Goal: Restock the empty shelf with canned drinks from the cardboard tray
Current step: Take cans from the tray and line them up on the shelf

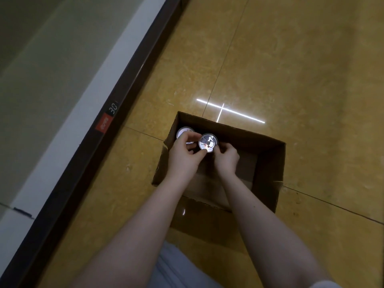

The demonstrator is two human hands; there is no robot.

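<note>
Forearms over cardboard tray [270,167] | only 2 remain: far can [182,130], near can [208,142] | right hand [227,160] pinches near can; left hand [182,152] curled, hold unclear | visible shelf [52,90] bare

Dim, soft picture; ceiling-light glare streaks the floor [291,80].

Two cans [208,142] in box [270,163]
</note>
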